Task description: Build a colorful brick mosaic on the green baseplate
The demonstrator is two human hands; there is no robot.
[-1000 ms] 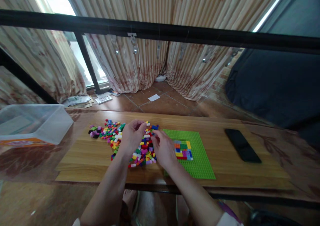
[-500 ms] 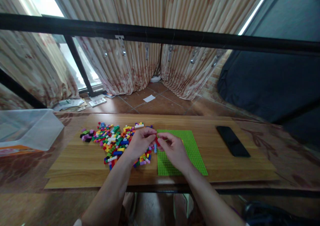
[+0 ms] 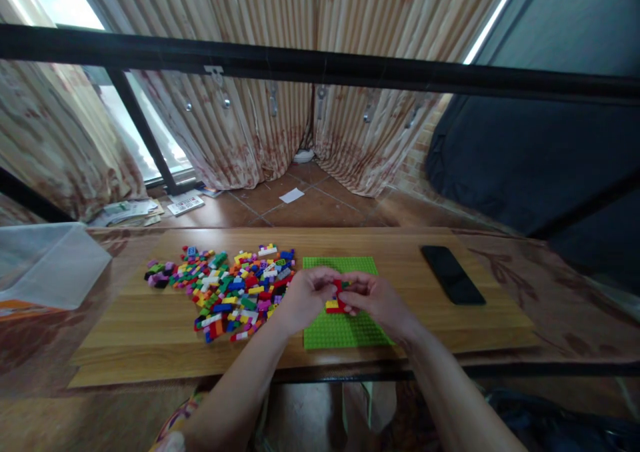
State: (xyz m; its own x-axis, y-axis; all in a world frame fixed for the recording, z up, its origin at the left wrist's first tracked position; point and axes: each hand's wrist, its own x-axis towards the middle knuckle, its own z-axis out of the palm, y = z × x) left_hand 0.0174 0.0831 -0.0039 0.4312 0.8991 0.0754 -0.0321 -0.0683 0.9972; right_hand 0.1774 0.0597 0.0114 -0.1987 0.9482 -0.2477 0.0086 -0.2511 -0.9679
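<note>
My left hand point(image 3: 306, 300), right hand point(image 3: 383, 302) pinch red brick point(image 3: 339, 286) over green board point(image 3: 320, 333), desk's point(image 3: 450, 332) front edge; loose pinch could drop it.

black flat smartphone point(image 3: 453, 275) | beige striped fabric curtains point(image 3: 245, 135) | white paper sheet point(image 3: 292, 195), brown tiled floor point(image 3: 330, 207) | long black bar point(image 3: 400, 72)

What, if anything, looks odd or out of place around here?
A white sheet of paper lies alone on the tiled floor beyond the tabletop, perhaps dropped there. The loose bricks spread untidily left of the green baseplate, though that seems like a working pile, not a spill. I see no clear damage.
</note>
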